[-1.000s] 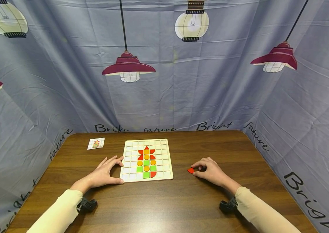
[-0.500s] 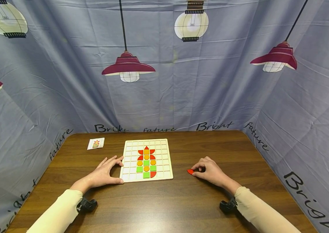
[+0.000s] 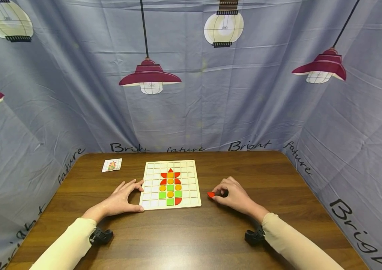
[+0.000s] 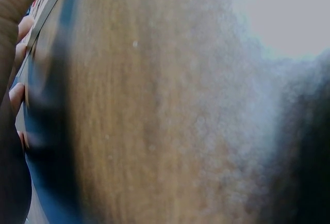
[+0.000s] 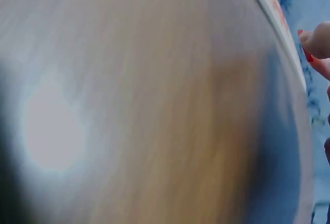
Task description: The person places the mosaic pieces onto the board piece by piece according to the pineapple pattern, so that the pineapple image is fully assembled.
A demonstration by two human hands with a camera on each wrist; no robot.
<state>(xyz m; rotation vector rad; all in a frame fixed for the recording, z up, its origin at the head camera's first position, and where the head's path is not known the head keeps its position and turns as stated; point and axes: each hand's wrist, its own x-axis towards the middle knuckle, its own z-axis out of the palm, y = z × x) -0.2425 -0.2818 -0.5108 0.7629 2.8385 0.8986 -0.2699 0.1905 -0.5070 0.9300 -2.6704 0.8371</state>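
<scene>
A cream gridded board lies on the table and bears a pattern of red, orange and green tiles. My left hand has its thumb and fingers spread against the board's left edge. To the right of the board, my right hand pinches a small red tile between thumb and fingers. That tile is partly covered, but its visible edge looks curved. In the right wrist view the red tile shows between the fingertips. At the pattern's lower right sits a red quarter-circle tile, beside a green square tile.
A small picture card with a similar coloured pattern lies at the table's back left. The brown wooden table ends at a grey-blue curtain printed with lamps, which hangs behind and on both sides.
My right hand has moved left toward the board, carrying the red tile. The left hand stays at the board's edge, and the tiles on the board look the same.
</scene>
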